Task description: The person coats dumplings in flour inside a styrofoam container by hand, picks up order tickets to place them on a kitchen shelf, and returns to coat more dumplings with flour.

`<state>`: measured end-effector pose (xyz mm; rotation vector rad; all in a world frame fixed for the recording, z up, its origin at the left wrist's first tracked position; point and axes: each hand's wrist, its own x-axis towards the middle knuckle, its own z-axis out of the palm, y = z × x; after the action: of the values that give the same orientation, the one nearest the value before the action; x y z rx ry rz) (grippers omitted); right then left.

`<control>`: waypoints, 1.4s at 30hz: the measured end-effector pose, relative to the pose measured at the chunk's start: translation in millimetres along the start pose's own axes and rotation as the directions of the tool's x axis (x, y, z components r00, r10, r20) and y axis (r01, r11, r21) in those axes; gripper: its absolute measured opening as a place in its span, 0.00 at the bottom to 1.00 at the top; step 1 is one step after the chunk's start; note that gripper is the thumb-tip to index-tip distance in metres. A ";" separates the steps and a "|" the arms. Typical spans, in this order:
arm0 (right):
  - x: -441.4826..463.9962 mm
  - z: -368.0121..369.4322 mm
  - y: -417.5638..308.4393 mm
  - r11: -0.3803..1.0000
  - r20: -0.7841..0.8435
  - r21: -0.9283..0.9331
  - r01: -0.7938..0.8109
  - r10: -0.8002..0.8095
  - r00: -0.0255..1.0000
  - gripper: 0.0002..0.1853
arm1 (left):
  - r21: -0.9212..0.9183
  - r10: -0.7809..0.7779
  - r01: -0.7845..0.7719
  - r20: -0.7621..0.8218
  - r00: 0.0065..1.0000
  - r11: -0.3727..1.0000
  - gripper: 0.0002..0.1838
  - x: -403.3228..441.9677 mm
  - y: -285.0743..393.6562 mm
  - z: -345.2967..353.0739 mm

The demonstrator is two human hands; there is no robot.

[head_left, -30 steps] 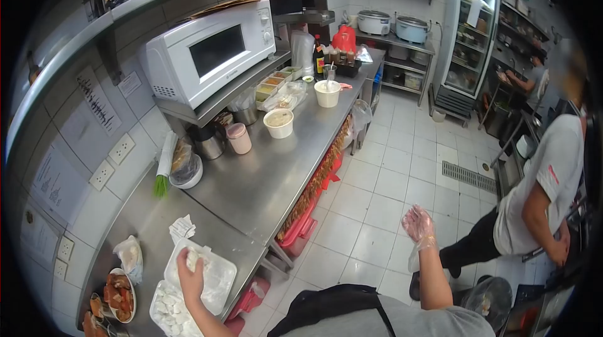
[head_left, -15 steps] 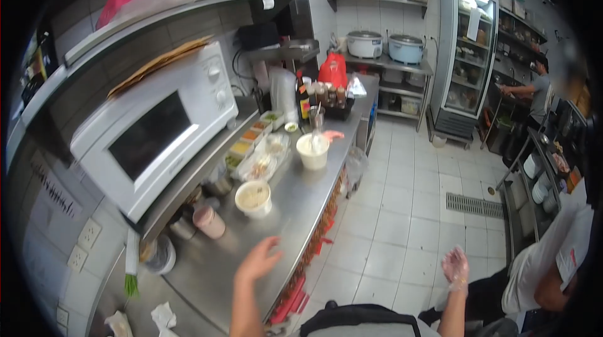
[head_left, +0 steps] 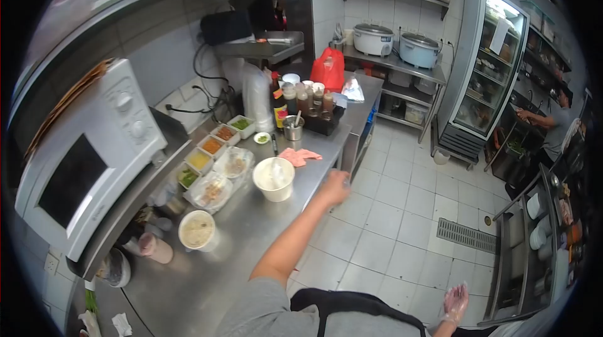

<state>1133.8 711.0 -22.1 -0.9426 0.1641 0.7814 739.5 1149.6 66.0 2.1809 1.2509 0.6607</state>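
My bare left hand [head_left: 336, 187] is stretched over the front edge of the steel counter [head_left: 248, 236], just right of a pink cloth [head_left: 300, 157]. Its fingers are curled, and a small clear patch shows beside them; what they hold is hard to make out. A white tub [head_left: 274, 180] with a white substance and a utensil stands left of this hand. Nearer me is a second tub [head_left: 197, 230] with pale contents. Low on the right, my right hand [head_left: 455, 302], in a clear plastic glove, is raised with fingers apart and nothing in it.
A microwave [head_left: 81, 167] sits on a shelf at left. Small containers of chopped ingredients [head_left: 211, 145], sauce bottles [head_left: 308, 99] and a red bag [head_left: 328, 70] line the counter. Behind stand two rice cookers [head_left: 373, 40] and a glass-door fridge [head_left: 487, 67]. A person [head_left: 553, 125] works far right.
My left hand has left the foam box of white pieces and moved forward along the counter to its front edge. The view has shifted forward. My gloved right hand remains raised and open.
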 end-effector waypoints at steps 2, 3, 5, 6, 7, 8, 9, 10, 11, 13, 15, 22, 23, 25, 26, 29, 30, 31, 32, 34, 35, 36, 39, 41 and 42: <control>49.6 41.0 -13.5 0.999 0.071 -0.040 -0.031 0.034 0.997 0.09 | -0.040 -0.209 0.206 -0.198 0.957 0.978 0.26 32.0 -28.1 0.5; 81.4 60.2 -14.3 0.995 0.114 -0.059 -0.076 0.082 0.990 0.09 | -0.055 -0.265 0.263 -0.351 0.898 0.963 0.25 44.0 -43.5 -1.1; 128.1 108.1 -14.2 0.986 0.197 -0.098 -0.133 0.150 0.969 0.09 | 0.011 -0.353 0.402 -0.459 0.815 0.916 0.22 56.5 -51.1 -14.0; 145.7 137.1 -9.6 0.983 0.240 -0.117 -0.142 0.166 0.957 0.09 | 0.039 -0.388 0.473 -0.514 0.765 0.880 0.21 61.8 -57.0 -21.3; 161.9 162.0 -2.1 0.980 0.285 -0.131 -0.149 0.181 0.941 0.09 | 0.069 -0.366 0.481 -0.559 0.744 0.874 0.21 69.2 -71.3 -26.1; 174.0 184.7 6.8 0.976 0.303 -0.143 -0.163 0.200 0.932 0.08 | 0.099 -0.337 0.488 -0.605 0.721 0.867 0.20 78.1 -86.3 -31.4; 183.3 211.2 16.3 0.973 0.328 -0.152 -0.174 0.216 0.920 0.07 | 0.127 -0.325 0.540 -0.677 0.660 0.832 0.18 90.9 -101.0 -33.8; 197.6 237.9 27.2 0.970 0.355 -0.157 -0.187 0.232 0.906 0.06 | 0.143 -0.310 0.593 -0.743 0.594 0.793 0.16 103.9 -116.6 -35.8; 215.0 259.2 40.9 0.964 0.367 -0.169 -0.203 0.253 0.895 0.06 | 0.123 -0.352 0.667 -0.772 0.530 0.734 0.14 115.9 -132.4 -36.0; 240.9 281.1 69.3 0.951 0.372 -0.199 -0.236 0.296 0.880 0.05 | 0.163 -0.447 0.774 -0.736 0.508 0.612 0.11 120.9 -183.0 -25.8; 279.8 291.5 93.1 0.937 0.436 -0.230 -0.262 0.340 0.833 0.06 | 0.274 -0.387 0.798 -0.760 0.521 0.537 0.09 135.4 -207.8 -10.7; 369.5 367.2 99.5 0.876 0.254 -0.293 -0.384 0.458 0.852 0.24 | 0.262 -0.305 0.707 -0.764 0.568 0.657 0.08 142.8 -201.8 -16.9; 390.2 379.3 103.2 0.878 0.291 -0.300 -0.374 0.458 0.840 0.25 | 0.240 -0.330 0.720 -0.765 0.553 0.651 0.08 143.5 -203.1 -15.0; 423.6 415.4 116.3 0.860 0.263 -0.337 -0.384 0.477 0.839 0.27 | 0.157 -0.419 0.752 -0.749 0.513 0.640 0.09 151.9 -210.5 -20.2; 439.0 435.6 124.2 0.847 0.252 -0.359 -0.392 0.492 0.833 0.28 | 0.096 -0.488 0.774 -0.726 0.485 0.626 0.10 151.2 -213.3 -22.3; 491.6 483.9 153.6 0.789 0.293 -0.457 -0.410 0.569 0.769 0.23 | -0.074 -0.494 0.775 -0.808 0.323 0.628 0.12 147.1 -168.8 -19.7; 512.0 512.4 166.6 0.781 0.339 -0.479 -0.400 0.585 0.737 0.15 | -0.124 -0.443 0.745 -0.862 0.246 0.655 0.13 158.3 -141.3 -25.9; 529.2 538.7 177.7 0.777 0.383 -0.492 -0.394 0.599 0.703 0.09 | -0.097 -0.330 0.679 -0.917 0.222 0.727 0.13 165.6 -118.2 -34.7; 543.7 566.0 187.3 0.761 0.433 -0.508 -0.404 0.631 0.644 0.09 | -0.046 -0.204 0.610 -0.960 0.193 0.791 0.14 168.6 -95.8 -51.3; 543.0 622.7 197.3 0.748 0.427 -0.540 -0.385 0.638 0.641 0.10 | 0.084 0.021 0.532 -0.992 0.124 0.843 0.14 173.9 -56.8 -95.2; 543.3 647.4 199.1 0.739 0.419 -0.563 -0.370 0.641 0.643 0.11 | 0.144 0.115 0.529 -0.990 0.087 0.836 0.13 178.5 -37.9 -125.1; 547.4 668.2 205.1 0.721 0.438 -0.590 -0.363 0.664 0.606 0.11 | 0.137 0.134 0.462 -0.990 0.039 0.876 0.12 186.0 -16.3 -155.1; 553.9 714.3 225.8 0.686 0.493 -0.657 -0.311 0.704 0.511 0.13 | 0.194 0.212 0.284 -0.976 -0.036 0.939 0.13 209.1 23.8 -255.1; 543.8 733.5 229.3 0.704 0.548 -0.662 -0.256 0.688 0.476 0.14 | 0.141 0.146 0.121 -0.989 -0.037 0.983 0.17 229.2 30.5 -327.5; 544.7 737.4 234.8 0.714 0.534 -0.649 -0.265 0.675 0.509 0.15 | 0.217 0.222 0.169 -0.975 -0.010 0.961 0.17 241.1 27.4 -365.1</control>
<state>1223.4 1652.3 18.0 -0.9746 -0.5700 1.7795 629.8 1425.4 388.7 1.6323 2.0071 2.6017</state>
